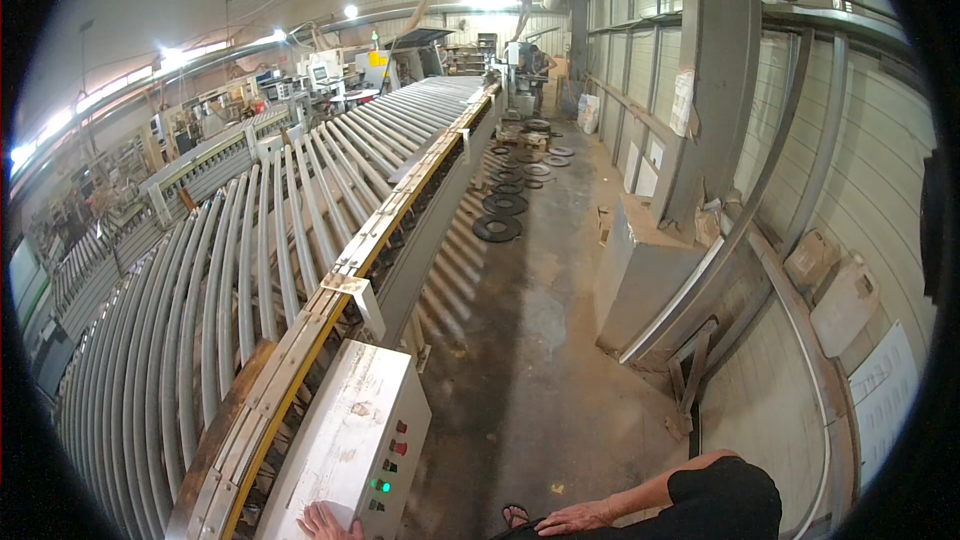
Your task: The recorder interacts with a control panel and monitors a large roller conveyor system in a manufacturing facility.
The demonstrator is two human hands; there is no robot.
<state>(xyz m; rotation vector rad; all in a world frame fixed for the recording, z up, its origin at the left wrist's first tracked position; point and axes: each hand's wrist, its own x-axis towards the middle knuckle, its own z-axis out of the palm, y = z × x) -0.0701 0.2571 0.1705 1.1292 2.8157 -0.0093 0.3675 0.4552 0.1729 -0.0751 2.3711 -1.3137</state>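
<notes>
At the lower middle of the frame the left hand (325, 521) lies on a control box (345, 440) of painted sheet metal, its white coat matt, scuffed and stained. The roller conveyor (230, 280) across the left half is bare grey metal with a dull sheen, edged by a yellow-painted metal rail (375, 230). The concrete floor (530, 340) looks rough and dusty; the wall (860, 170) at right is ribbed sheet metal.

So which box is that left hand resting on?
Follow the long grey roller conveyor down to its near end. Bolted to its yellow-edged side rail is a white metal control box, where the left hand rests. Only it has red and green buttons.
</notes>
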